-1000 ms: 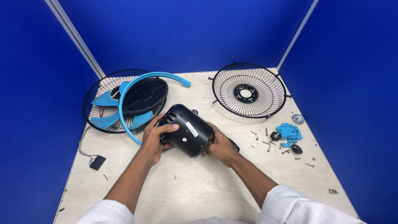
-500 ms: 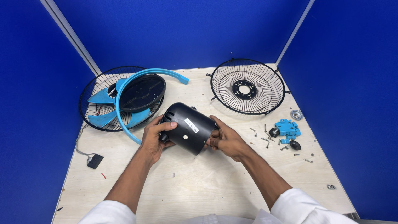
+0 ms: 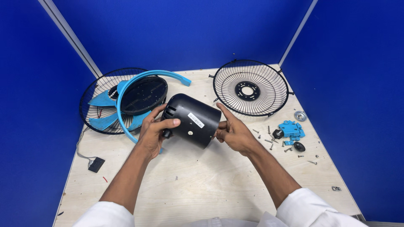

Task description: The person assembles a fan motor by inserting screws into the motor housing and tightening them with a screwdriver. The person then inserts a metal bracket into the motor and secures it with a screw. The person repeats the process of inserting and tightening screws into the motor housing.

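A pale wooden table stands in a corner of blue walls. Above its middle, the left hand and right hand clasp a black motor housing between them, fingers wrapped around its ends. Wire fan guards lie far.

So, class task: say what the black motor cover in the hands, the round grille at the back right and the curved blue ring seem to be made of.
Motor cover: probably moulded plastic, smooth with a soft sheen and vent slots.
Grille: likely metal wire coated black, with thin spokes.
Blue ring: looks like plastic, evenly coloured and slightly glossy.
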